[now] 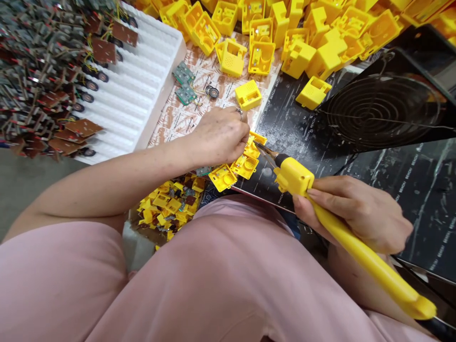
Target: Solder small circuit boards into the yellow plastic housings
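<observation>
My right hand (356, 209) is closed around the yellow handle of a soldering iron (370, 261). The iron's metal tip points left and reaches a small yellow plastic housing (258, 138) near the bench edge. Beside that housing, my left hand (224, 135) has its fingers bent together; what they pinch is hidden from view. Two more open housings, one with a round speaker grille (245, 165) and another (223, 177), lie just below my left fingers. Above the hand rests a further yellow housing (248, 94).
Many yellow housings (261, 57) crowd the back of the bench. Green circuit boards (185, 90) with a small speaker (213, 92) lie left of them. A white foam tray (149, 80) holds stacked boards. At right stands a black fan (377, 114). Below is a bin of yellow parts (167, 204).
</observation>
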`<state>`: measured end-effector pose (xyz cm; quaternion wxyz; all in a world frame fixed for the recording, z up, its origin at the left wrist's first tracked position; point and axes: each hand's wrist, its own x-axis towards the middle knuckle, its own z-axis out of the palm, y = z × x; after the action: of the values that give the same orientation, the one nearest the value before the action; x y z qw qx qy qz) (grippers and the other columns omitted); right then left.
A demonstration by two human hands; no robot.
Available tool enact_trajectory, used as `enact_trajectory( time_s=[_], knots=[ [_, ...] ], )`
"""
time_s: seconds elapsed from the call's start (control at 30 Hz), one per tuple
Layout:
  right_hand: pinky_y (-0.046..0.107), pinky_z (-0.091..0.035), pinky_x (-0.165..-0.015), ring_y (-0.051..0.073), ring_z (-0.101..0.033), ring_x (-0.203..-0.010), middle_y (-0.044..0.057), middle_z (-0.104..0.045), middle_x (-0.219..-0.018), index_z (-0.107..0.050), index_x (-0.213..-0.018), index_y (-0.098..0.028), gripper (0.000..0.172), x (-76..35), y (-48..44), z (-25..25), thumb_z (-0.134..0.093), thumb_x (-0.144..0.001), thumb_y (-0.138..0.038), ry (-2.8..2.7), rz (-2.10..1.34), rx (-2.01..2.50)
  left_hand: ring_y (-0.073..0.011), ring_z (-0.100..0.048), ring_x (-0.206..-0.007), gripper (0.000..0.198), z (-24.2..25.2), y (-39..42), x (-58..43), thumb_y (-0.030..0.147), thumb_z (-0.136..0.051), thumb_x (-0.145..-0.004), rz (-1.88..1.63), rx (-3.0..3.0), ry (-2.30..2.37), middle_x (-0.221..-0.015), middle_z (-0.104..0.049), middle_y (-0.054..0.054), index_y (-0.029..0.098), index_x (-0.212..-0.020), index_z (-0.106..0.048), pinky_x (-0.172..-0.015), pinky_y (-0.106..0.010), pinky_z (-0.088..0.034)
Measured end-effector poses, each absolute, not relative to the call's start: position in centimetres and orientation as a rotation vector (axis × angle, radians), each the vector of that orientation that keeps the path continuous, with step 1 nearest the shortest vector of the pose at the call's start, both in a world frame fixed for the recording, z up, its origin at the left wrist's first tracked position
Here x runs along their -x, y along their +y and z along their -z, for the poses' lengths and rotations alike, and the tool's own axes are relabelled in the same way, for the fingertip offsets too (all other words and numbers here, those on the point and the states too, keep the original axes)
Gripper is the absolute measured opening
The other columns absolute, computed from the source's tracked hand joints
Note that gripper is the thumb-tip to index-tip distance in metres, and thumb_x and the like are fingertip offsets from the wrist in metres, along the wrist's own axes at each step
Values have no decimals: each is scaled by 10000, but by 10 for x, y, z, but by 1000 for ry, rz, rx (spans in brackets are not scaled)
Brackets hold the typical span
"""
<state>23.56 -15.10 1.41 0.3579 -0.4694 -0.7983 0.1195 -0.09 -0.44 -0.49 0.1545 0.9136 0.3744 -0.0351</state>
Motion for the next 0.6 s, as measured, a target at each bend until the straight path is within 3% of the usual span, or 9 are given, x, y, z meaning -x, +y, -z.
enact_trajectory(
  time_s=[0.2, 0.33, 0.6],
  knots=[
    [269, -613, -588, 148, -719, -672, -21, -759, -833, -665, -999, -256, 264, -240, -155, -7, -847, -843, -145, -1990, -214, 1172, -315, -685, -1024, 173, 9, -2, 2, 250, -587, -816, 14, -2552, 1070, -878, -704, -99, 164, -796, -735, -973, -465, -524],
    [251, -615, -607, 134, -720, -653, -26, -755, -792, -646, -953, -248, 220, -235, -151, -1, -811, -871, -128, -2039, -217, 1177, -308, -694, -1005, 170, 7, -3, 1, 250, -574, -809, 39, -2566, 1088, -863, -700, -88, 173, -802, -726, -946, -440, -525],
    [238, -549, -495, 128, -674, -556, -15, -715, -685, -608, -849, -236, 213, -227, -129, -1, -787, -888, -127, -2092, -188, 950, -315, -705, -1006, 153, 6, -4, -1, 239, -588, -789, 94, -2568, 1144, -844, -687, -76, 181, -827, -724, -903, -412, -525]
  ],
)
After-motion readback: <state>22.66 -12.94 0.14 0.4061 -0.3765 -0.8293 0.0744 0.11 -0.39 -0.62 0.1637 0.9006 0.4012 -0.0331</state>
